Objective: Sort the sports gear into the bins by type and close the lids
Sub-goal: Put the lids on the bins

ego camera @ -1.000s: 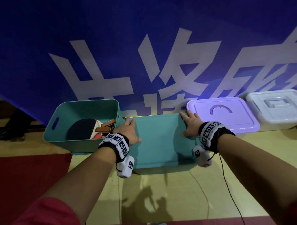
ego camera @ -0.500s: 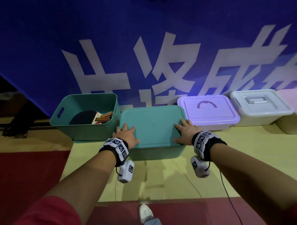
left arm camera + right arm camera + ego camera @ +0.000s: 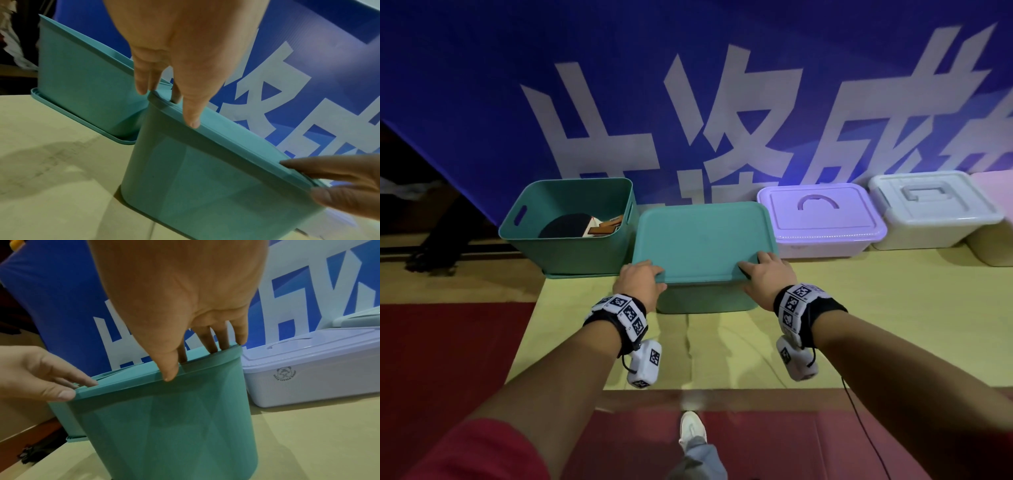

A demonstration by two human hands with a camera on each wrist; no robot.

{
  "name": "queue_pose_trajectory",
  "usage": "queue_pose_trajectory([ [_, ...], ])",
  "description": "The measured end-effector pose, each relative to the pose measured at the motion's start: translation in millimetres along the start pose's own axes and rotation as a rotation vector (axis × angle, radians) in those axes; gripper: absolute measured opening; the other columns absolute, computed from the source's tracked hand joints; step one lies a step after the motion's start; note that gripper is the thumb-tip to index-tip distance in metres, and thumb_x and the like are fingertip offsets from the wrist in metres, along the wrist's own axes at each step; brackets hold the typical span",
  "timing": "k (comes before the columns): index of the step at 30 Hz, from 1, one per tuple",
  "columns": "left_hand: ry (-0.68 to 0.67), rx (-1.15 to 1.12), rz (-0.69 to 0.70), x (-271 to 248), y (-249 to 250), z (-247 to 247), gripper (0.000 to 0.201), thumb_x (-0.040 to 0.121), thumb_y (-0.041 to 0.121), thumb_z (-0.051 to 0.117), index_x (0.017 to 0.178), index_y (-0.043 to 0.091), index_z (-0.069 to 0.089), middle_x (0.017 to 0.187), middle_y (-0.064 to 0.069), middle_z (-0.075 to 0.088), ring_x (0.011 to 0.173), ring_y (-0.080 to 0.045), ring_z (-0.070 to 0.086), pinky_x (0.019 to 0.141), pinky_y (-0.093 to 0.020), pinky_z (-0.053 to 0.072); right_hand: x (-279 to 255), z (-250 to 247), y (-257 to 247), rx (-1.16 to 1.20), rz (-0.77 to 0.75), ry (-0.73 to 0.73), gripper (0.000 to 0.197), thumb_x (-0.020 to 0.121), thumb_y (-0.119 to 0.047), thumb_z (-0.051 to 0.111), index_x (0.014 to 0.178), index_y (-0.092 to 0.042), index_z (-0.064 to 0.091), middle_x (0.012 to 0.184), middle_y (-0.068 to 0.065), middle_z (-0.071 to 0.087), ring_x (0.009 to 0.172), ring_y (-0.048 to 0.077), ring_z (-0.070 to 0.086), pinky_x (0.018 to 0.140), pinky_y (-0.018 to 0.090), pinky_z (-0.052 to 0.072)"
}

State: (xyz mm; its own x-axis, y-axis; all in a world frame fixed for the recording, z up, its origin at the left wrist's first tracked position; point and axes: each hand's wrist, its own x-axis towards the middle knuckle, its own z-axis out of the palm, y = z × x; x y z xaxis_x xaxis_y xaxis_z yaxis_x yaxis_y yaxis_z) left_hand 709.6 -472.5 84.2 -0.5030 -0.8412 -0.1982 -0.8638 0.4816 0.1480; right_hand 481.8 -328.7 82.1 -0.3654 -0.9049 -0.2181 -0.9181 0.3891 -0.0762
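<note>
Head view: both hands — left hand, right hand — press flat-fingered on the teal lid, closing its bin. Beyond the left hand, the open teal bin holds paddles; judged next to lid.

Wrist views: thumbs hook the lid's edge.

Teal bin and its lid: matt smooth plastic; purple box glossier plastic; paddle handles wood
</note>
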Motion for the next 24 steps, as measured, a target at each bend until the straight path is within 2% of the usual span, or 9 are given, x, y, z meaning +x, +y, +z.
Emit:
queue_pose_trajectory([
  [6,0.109,0.048,0.008,2,1,8,0.038,0.090,0.038,0.065,0.127,0.027,0.063,0.141,0.002,0.054,0.126,-0.026,0.049,0.100,-0.036,0.045,6,1,-8,-0.045,0.041,0.054,0.039,0.092,-0.045,0.049,0.128,-0.028,0.050,0.117,0.011,0.049,0.113,0.032,0.048,0.095,0.043,0.043],
  [12,0.072,0.083,0.010,26,0,-4,0.038,0.089,0.038,0.066,0.125,0.026,0.065,0.117,0.003,0.066,0.111,-0.023,0.057,0.087,-0.035,0.050,23,-2,-9,-0.059,0.034,0.051,0.042,0.095,-0.046,0.048,0.133,-0.028,0.048,0.119,0.012,0.046,0.116,0.031,0.046,0.098,0.044,0.042],
  [18,0.032,0.115,0.013,56,5,-13,0.037,0.090,0.038,0.066,0.125,0.025,0.063,0.115,-0.001,0.066,0.111,-0.024,0.057,0.086,-0.035,0.051,54,-13,-5,-0.028,0.067,0.010,0.042,0.095,-0.044,0.050,0.135,-0.030,0.048,0.122,0.011,0.043,0.119,0.030,0.043,0.101,0.044,0.040],
  [24,0.050,0.153,0.049,88,4,-18,0.029,0.090,0.039,0.064,0.114,0.023,0.069,0.105,0.001,0.066,0.103,-0.024,0.059,0.079,-0.036,0.053,85,-20,0,-0.001,0.083,0.006,0.040,0.093,-0.044,0.054,0.131,-0.031,0.050,0.118,0.011,0.043,0.117,0.031,0.044,0.103,0.044,0.038],
])
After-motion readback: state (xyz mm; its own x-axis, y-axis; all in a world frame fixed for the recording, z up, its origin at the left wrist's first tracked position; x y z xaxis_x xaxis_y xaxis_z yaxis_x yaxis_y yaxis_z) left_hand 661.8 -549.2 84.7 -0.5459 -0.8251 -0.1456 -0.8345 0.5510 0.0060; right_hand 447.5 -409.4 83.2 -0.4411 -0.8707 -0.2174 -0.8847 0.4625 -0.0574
